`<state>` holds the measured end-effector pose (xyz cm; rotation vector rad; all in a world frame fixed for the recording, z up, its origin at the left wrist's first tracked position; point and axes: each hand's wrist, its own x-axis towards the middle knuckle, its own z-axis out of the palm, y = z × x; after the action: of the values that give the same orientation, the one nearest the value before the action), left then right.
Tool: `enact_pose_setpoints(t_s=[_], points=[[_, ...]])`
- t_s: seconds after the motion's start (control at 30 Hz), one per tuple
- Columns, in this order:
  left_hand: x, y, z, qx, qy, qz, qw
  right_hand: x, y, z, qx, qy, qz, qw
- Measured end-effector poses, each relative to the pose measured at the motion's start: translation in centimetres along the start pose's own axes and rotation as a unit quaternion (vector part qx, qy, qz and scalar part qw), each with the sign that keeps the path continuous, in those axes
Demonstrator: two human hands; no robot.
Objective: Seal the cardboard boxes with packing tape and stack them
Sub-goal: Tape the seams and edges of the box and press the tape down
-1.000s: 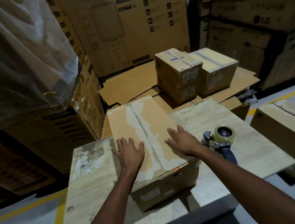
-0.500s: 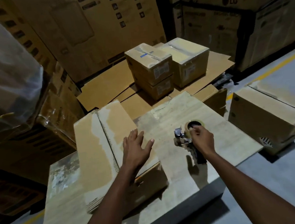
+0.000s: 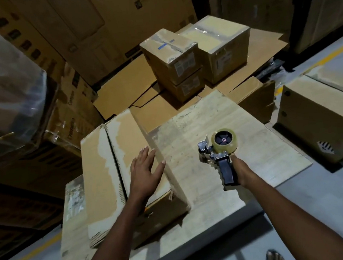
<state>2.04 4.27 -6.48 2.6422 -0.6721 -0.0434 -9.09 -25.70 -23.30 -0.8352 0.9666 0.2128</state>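
A long cardboard box (image 3: 100, 177) with closed flaps and torn paper patches lies on the worn work table (image 3: 198, 140). My left hand (image 3: 144, 171) rests flat with straight fingers on the box's right top edge. To its right, my right hand (image 3: 242, 171) grips the dark handle of a tape dispenser (image 3: 220, 152) carrying a clear tape roll, lifted just above the table. Beyond the table, two taped boxes (image 3: 173, 61) stand stacked, with a third taped box (image 3: 223, 48) beside them.
Flattened cardboard sheets (image 3: 126, 92) cover the floor under the taped boxes. A large box (image 3: 321, 116) stands at the right, plastic-wrapped cartons (image 3: 3, 86) at the left, tall cartons behind. Grey floor with yellow lines surrounds the table.
My right hand left the box top, took hold of the tape dispenser and lifted it upright. My left hand shifted to the box's right edge. The view swung right.
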Motion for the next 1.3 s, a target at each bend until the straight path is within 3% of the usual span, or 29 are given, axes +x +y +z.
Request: enact_pose_setpoints(t_s=[0.17,0.4,0.63,0.83,1.1,1.3], points=[[0.0,0.2,0.1,0.009,0.001,0.002,1.0,-1.0,-0.5,0.7,0.119,-0.15,0.069,0.979],[0.1,0.1,0.2,0.019,0.003,0.0,1.0,-1.0,-0.4,0.4,0.201,-0.21,0.06,0.955],[-0.1,0.1,0.3,0.009,0.005,-0.007,1.0,-1.3,0.2,0.5,0.258,-0.273,0.11,0.92],[-0.1,-0.1,0.1,0.012,0.007,0.0,1.0,-3.0,0.6,2.4,0.296,-0.272,0.121,0.907],[0.0,-0.8,-0.5,0.029,-0.018,0.024,0.999,-8.8,-1.6,8.3,0.176,-0.3,0.037,0.937],[1.0,-6.5,-5.6,0.073,-0.076,0.172,0.979,-15.4,-3.7,14.1,0.082,-0.297,-0.072,0.949]])
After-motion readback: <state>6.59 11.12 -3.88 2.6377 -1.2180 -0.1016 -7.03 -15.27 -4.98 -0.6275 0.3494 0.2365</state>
